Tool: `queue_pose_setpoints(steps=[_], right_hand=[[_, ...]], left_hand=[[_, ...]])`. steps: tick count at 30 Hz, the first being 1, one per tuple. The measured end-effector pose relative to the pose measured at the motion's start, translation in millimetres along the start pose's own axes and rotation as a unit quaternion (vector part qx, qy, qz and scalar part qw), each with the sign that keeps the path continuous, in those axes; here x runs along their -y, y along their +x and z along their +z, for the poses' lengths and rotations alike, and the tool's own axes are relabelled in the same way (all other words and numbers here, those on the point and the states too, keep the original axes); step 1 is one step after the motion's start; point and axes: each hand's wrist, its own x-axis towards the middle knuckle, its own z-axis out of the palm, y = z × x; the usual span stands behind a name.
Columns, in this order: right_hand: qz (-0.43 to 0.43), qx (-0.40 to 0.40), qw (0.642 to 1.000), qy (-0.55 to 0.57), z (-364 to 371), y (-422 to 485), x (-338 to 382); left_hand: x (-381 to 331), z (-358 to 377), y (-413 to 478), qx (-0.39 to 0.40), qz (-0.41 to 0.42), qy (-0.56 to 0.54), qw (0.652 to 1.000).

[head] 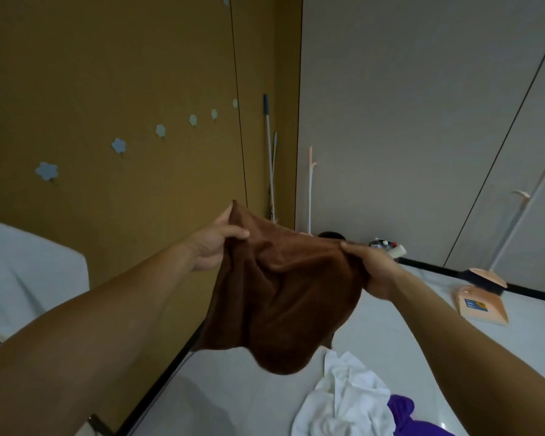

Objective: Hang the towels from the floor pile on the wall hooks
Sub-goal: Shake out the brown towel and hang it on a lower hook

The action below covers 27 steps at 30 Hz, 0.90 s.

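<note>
A person is standing in a room corner and looking down along both bare arms. A brown towel (283, 297) is hanging in the air between the two hands, above the pale floor (233, 398) and in the middle of the scene.

The left hand (216, 243) is gripping one top corner of the towel. Its thumb is lying over the front of the cloth and its fingers (208, 259) are curling in beneath, so the cloth is bunching there. The right hand (370, 262) is pinching the opposite top edge, with its thumb on top and the other fingers hidden under the fabric. Neither hand is loose or empty.

The hands are being held apart, probably to open the towel out and find an edge or loop that can go over a hook. The cloth is sagging in soft folds between them.

On the mustard wall (107, 73) to the left, a row of pale blue flower-shaped hooks (118, 145) is running from near to far. All those in view are bare, and the towel is hanging well apart from them, so the hanging is not yet done.

On the floor at the near right, the rest of the pile is waiting: a crumpled white towel (343, 401) with a purple towel (403, 410) touching its right side.

In the far corner, two mop poles (269, 152) are leaning. At the far right, an orange dustpan (482, 305) is lying on the floor by the pale wall.
</note>
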Motion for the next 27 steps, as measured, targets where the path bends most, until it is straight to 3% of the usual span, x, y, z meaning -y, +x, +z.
queue_pose_setpoints(steps=[4, 8, 14, 16, 18, 22, 27], right_hand=[[0.022, -0.026, 0.999, 0.022, -3.5, 1.6, 12.8], [0.105, -0.033, 0.986, -0.129, -4.8, 2.5, 2.4], [0.068, -0.049, 0.985, -0.148, -9.1, 5.8, 15.7], [0.095, -0.035, 0.981, -0.164, -10.3, 4.3, 11.1], [0.106, -0.005, 0.984, -0.145, -10.7, 4.4, 11.0], [-0.016, 0.041, 0.998, 0.042, -3.2, 7.4, 18.9], [0.034, 0.066, 0.996, -0.041, 3.5, 9.5, -8.0]], left_hand=[[4.2, -6.1, -1.2, -0.102, -0.047, 0.122, 0.986], [11.2, -25.7, -6.8, -0.174, -0.043, 0.266, 0.947], [14.2, -49.1, -11.7, -0.244, -0.010, 0.380, 0.893], [12.7, -55.6, -14.2, -0.281, -0.015, 0.352, 0.892], [10.3, -59.9, -16.8, -0.300, -0.051, 0.266, 0.915], [-1.3, -61.9, -20.0, -0.269, -0.085, 0.100, 0.954], [-5.3, -68.7, -21.4, -0.286, -0.045, 0.072, 0.955]])
